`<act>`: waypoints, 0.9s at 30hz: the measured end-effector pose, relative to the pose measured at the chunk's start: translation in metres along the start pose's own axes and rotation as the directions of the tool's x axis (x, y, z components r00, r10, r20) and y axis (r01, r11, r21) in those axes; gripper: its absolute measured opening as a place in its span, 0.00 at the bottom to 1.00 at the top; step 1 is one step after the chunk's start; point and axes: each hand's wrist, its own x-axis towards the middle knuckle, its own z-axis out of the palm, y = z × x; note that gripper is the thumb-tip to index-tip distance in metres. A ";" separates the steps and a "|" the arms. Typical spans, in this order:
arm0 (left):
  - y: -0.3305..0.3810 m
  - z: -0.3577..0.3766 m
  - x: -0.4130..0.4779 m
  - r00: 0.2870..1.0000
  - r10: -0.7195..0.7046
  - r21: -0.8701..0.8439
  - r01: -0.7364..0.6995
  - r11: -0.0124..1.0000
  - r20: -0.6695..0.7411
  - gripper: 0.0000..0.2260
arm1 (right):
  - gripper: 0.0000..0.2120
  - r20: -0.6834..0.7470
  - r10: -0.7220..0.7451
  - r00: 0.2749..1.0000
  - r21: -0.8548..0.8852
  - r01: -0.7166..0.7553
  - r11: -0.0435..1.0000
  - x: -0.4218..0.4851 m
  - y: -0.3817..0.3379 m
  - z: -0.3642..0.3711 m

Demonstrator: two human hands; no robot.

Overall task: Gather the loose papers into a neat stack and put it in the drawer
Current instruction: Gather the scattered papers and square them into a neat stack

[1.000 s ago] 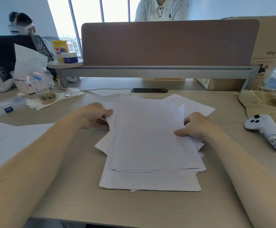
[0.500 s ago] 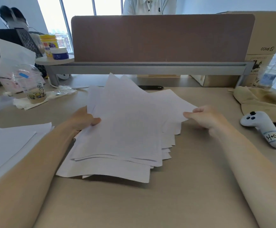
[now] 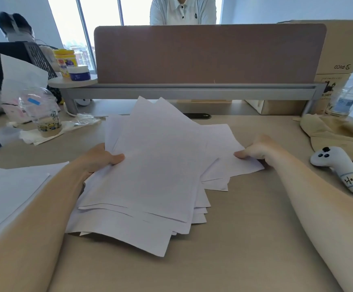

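— Two hands on the papers [image 3: 150,175], then?
— Yes: left hand [image 3: 99,157] gripping the near-left edge, thumb on top, remaining fingers tucked beneath and out of sight; right hand [image 3: 255,149] pinching the far-right corner, thumb and curled fingers [image 3: 249,147] pressed onto the sheet.
— And the pile itself?
— Fanned out, corners pointing every way, far edge lifted, near edge seemingly resting on the counter [image 3: 266,239] (hard to judge from here).
— So which step?
— Gathering, by the look of it. Nowhere near neat yet. Nothing in the drawer; no drawer in view at all.
— Needed next?
— Probably sliding the right-hand sheets back over the rest, standing the lot on edge and tapping against the counter until square. Then a firm two-sided hold for carrying.
— Risk?
— Loose top sheets slipping off while lifting; thin paper, slippery, easily creased under a hard pinch.
— Anything nearby to mind?
— More white sheets [image 3: 9,186] lying at the left, apart from the pile; possibly part of the job, impossible to say. Also a controller [image 3: 339,171] on the right, well clear of the right hand.
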 end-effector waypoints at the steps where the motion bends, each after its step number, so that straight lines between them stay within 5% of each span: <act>1: -0.001 -0.001 0.000 1.000 0.004 -0.004 -0.004 1.000 0.007 0.04 | 0.21 0.008 0.003 1.000 0.014 -0.003 1.000 0.000 0.001 -0.001; 3: -0.001 -0.002 0.002 1.000 0.000 -0.015 0.000 1.000 0.009 0.03 | 0.13 -0.050 -0.020 0.999 0.090 0.024 0.996 0.002 0.001 -0.006; 5: -0.002 -0.002 0.003 1.000 -0.022 -0.020 0.022 1.000 0.012 0.02 | 0.05 -0.253 -0.051 0.966 0.245 0.115 0.963 -0.006 -0.002 -0.018; 8: 0.001 0.002 0.001 0.999 -0.043 -0.084 0.043 0.996 0.003 0.03 | 0.03 -0.622 -0.165 0.766 0.237 0.384 0.892 -0.031 -0.019 -0.037; 10: 0.004 0.006 -0.001 0.999 -0.036 -0.128 0.037 0.991 0.009 0.03 | 0.03 -0.643 -0.396 0.655 0.072 0.567 0.820 -0.059 -0.035 -0.035; 15: 0.007 0.015 -0.010 0.998 -0.058 -0.249 0.062 0.967 0.020 0.03 | 0.19 -0.124 -0.841 0.527 0.088 0.850 0.520 -0.116 -0.056 0.024; 20: 0.001 0.007 -0.006 0.995 -0.102 -0.479 0.080 0.874 -0.021 0.21 | 0.26 0.271 -0.868 0.416 -0.133 0.909 0.395 -0.139 -0.051 0.076; 23: 0.009 0.014 -0.012 0.997 -0.012 -0.303 0.036 0.952 0.081 0.11 | 0.21 0.478 -0.810 0.340 0.004 0.921 0.389 -0.143 -0.045 0.080; 25: 0.009 0.017 -0.012 0.996 0.043 -0.153 -0.030 0.988 0.079 0.06 | 0.26 0.428 -0.778 0.460 0.093 0.834 0.544 -0.133 -0.044 0.068; 27: 0.005 0.012 -0.006 0.998 0.064 -0.027 -0.064 0.998 -0.009 0.06 | 0.23 0.075 -0.671 0.737 0.111 0.663 0.740 -0.107 -0.042 0.051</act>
